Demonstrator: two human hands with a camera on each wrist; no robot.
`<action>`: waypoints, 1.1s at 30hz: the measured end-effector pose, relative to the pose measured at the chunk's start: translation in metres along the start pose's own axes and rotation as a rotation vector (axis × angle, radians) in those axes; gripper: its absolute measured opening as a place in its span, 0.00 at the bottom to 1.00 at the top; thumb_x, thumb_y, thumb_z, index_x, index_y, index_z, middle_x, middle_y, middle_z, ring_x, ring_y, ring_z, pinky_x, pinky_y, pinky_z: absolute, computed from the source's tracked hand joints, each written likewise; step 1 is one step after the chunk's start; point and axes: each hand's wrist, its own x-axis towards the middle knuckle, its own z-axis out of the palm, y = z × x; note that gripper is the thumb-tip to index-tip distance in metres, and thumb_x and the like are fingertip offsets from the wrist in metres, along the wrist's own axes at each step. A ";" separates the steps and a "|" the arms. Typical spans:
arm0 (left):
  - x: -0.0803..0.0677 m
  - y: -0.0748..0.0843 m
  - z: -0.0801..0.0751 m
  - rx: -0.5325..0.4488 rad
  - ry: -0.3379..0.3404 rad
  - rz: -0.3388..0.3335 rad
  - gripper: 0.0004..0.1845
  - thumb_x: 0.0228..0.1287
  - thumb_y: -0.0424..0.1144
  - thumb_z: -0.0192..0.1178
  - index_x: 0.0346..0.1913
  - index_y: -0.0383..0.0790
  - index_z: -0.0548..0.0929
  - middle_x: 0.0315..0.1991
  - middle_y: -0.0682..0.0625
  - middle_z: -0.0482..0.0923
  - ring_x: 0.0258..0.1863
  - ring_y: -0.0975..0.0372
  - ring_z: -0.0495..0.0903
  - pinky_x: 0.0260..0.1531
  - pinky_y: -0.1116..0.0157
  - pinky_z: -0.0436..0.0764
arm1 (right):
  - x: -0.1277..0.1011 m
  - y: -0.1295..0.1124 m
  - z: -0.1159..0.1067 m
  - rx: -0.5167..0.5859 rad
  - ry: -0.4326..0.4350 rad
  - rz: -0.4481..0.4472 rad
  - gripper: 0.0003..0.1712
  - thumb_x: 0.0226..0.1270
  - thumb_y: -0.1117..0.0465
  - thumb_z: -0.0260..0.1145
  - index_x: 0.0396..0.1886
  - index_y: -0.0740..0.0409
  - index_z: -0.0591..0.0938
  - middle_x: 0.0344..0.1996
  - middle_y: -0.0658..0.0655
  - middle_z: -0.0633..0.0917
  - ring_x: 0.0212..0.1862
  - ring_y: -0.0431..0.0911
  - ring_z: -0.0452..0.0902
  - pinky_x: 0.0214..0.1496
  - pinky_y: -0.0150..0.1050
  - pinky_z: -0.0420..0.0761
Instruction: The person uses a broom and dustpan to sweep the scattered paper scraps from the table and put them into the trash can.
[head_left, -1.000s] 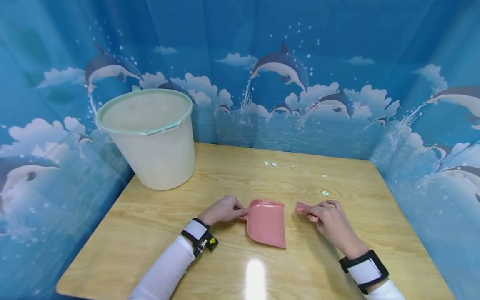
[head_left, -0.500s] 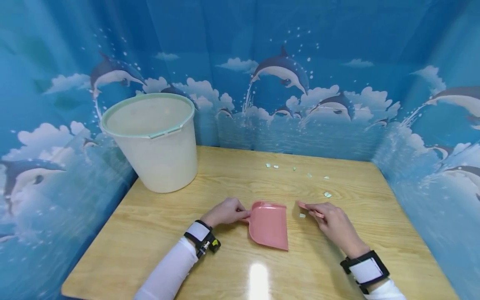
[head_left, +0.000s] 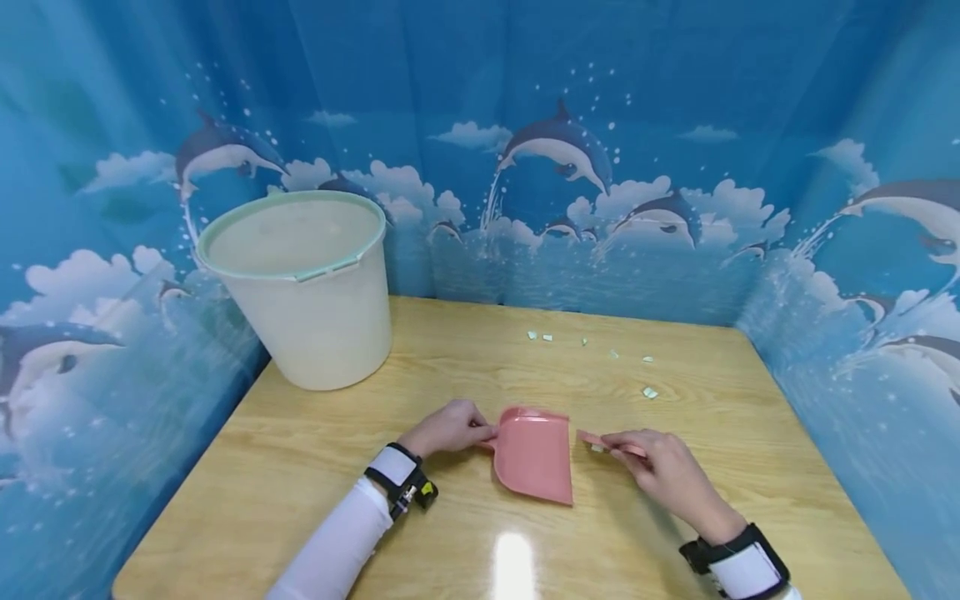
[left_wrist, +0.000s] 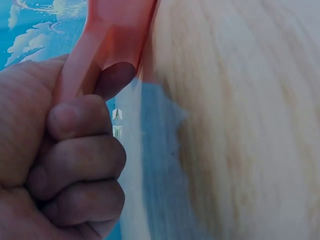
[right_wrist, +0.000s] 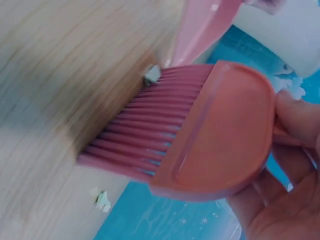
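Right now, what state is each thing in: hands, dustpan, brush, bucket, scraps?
Left hand: grips the dustpan's handle.
Right hand: holds the brush.
Dustpan: lying on the table, mouth toward the brush.
Brush: bristles down on the table, a scrap at their tips beside the pan.
Bucket: upright, far left corner, open top.
Scraps: scattered loose on the table beyond the brush.

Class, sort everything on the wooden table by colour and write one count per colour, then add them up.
Pink: 2, the dustpan and the brush.
Cream: 1, the bucket.
Pale green: 7 paper scraps visible in the head view.
Total: 10.
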 end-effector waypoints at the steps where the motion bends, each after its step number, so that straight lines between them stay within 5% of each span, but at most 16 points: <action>1: 0.000 0.000 0.000 0.005 -0.002 -0.004 0.17 0.74 0.50 0.60 0.29 0.47 0.90 0.14 0.58 0.70 0.14 0.68 0.67 0.16 0.71 0.65 | 0.000 -0.001 -0.002 0.009 0.009 0.023 0.14 0.57 0.71 0.76 0.43 0.54 0.91 0.38 0.49 0.91 0.38 0.41 0.87 0.37 0.38 0.84; 8: 0.002 0.001 0.000 0.014 0.006 -0.010 0.17 0.74 0.50 0.61 0.28 0.49 0.90 0.14 0.58 0.71 0.14 0.67 0.67 0.16 0.71 0.65 | 0.010 0.007 -0.013 -0.061 0.141 0.100 0.14 0.62 0.70 0.73 0.47 0.59 0.88 0.39 0.58 0.91 0.33 0.47 0.87 0.32 0.45 0.82; 14: 0.003 0.000 0.003 0.012 0.000 -0.008 0.16 0.74 0.49 0.61 0.28 0.50 0.90 0.14 0.58 0.71 0.14 0.68 0.68 0.16 0.71 0.66 | 0.011 0.015 -0.001 -0.121 0.107 0.133 0.04 0.64 0.68 0.72 0.38 0.59 0.87 0.35 0.56 0.89 0.34 0.49 0.85 0.32 0.47 0.80; 22: 0.002 0.001 0.001 0.002 -0.002 -0.036 0.16 0.74 0.50 0.61 0.28 0.50 0.90 0.15 0.57 0.72 0.14 0.67 0.68 0.16 0.70 0.66 | 0.017 0.005 0.011 -0.046 0.097 0.154 0.02 0.66 0.68 0.71 0.37 0.60 0.87 0.37 0.57 0.89 0.30 0.40 0.76 0.29 0.36 0.76; 28: 0.002 0.002 -0.001 -0.004 -0.006 -0.023 0.17 0.74 0.49 0.60 0.28 0.49 0.90 0.15 0.56 0.73 0.14 0.67 0.68 0.16 0.71 0.66 | 0.023 -0.009 0.018 0.027 0.134 0.149 0.03 0.68 0.68 0.69 0.38 0.62 0.88 0.40 0.60 0.89 0.33 0.42 0.81 0.29 0.35 0.77; 33: 0.001 0.002 0.000 -0.004 -0.009 -0.013 0.16 0.74 0.48 0.61 0.29 0.47 0.90 0.15 0.57 0.73 0.14 0.68 0.67 0.16 0.71 0.65 | 0.028 -0.019 0.024 0.098 0.170 0.181 0.12 0.67 0.70 0.68 0.24 0.58 0.79 0.39 0.62 0.89 0.29 0.43 0.79 0.22 0.31 0.71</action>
